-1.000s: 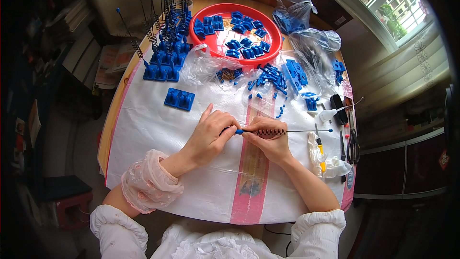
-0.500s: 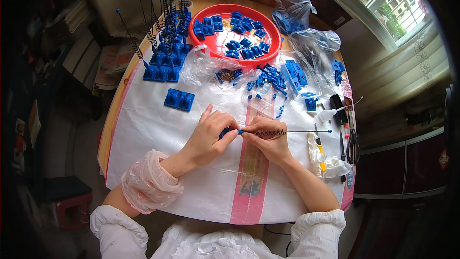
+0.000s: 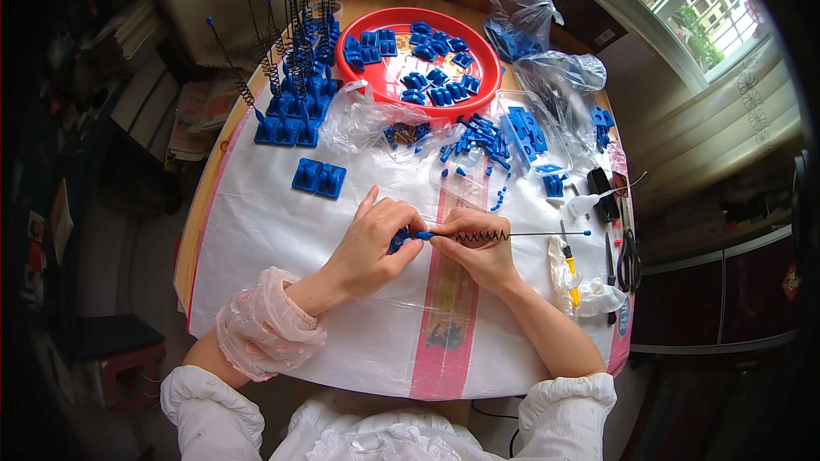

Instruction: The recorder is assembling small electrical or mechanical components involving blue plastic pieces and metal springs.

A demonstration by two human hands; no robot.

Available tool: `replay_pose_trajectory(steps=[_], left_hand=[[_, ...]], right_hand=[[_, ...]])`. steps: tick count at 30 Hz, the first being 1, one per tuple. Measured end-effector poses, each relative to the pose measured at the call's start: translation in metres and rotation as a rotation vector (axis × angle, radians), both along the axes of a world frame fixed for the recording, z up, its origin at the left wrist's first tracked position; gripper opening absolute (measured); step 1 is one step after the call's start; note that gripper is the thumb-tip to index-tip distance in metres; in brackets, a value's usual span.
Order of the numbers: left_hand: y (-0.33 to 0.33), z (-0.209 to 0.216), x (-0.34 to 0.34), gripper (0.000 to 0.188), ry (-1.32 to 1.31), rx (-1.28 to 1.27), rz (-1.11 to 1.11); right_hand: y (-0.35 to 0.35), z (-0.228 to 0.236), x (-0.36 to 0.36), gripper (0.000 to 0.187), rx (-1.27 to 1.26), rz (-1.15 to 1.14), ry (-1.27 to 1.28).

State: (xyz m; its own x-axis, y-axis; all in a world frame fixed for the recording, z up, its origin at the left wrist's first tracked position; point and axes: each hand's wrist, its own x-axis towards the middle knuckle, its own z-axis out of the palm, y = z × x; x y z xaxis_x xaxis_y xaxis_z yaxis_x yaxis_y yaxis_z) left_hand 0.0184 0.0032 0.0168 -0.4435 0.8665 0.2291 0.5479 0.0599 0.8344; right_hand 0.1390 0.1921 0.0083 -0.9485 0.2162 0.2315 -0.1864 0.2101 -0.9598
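Note:
My left hand [image 3: 373,241] is closed around a blue plastic part [image 3: 397,240], mostly hidden by the fingers. My right hand [image 3: 477,249] pinches a thin black rod [image 3: 551,234] with a coil spring [image 3: 485,236] around it. The rod lies level, its blue-tipped end pointing right. Between the two hands, at the rod's left end, a small blue piece [image 3: 424,236] shows against my left thumb. Whether it is joined to the left hand's part I cannot tell. Beyond my left hand, a pair of blue blocks [image 3: 319,177] lies on the white sheet [image 3: 359,341].
Blue bases with upright spring rods [image 3: 295,102] crowd the back left. A red basin [image 3: 490,77] holds several blue pieces. Small blue parts [image 3: 480,141], screws [image 3: 406,134] and plastic bags [image 3: 363,115] lie before it. At right are a yellow-handled tool [image 3: 571,273] and scissors [image 3: 629,260].
The fingers of my left hand have shifted slightly, and more of the small blue piece between the hands shows. My right hand and the rod have hardly moved.

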Motion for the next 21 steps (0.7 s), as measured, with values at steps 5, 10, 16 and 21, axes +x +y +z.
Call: replay_pose_trajectory(steps=[5, 10, 16, 21], left_hand=[[0.001, 0.000, 0.000, 0.016, -0.008, -0.004, 0.007], [0.001, 0.001, 0.001, 0.013, 0.007, -0.010, 0.008], [0.003, -0.008, 0.000, 0.014, 0.004, 0.026, 0.031], [0.002, -0.005, 0.000, 0.016, 0.001, 0.010, 0.017]], right_hand=[[0.001, -0.003, 0.000, 0.009, 0.005, 0.005, 0.011], [0.001, -0.002, 0.000, 0.010, 0.010, 0.004, 0.016], [0.001, -0.004, 0.000, 0.010, -0.005, 0.010, 0.011], [0.002, -0.005, 0.000, 0.011, 0.002, 0.014, 0.007]])
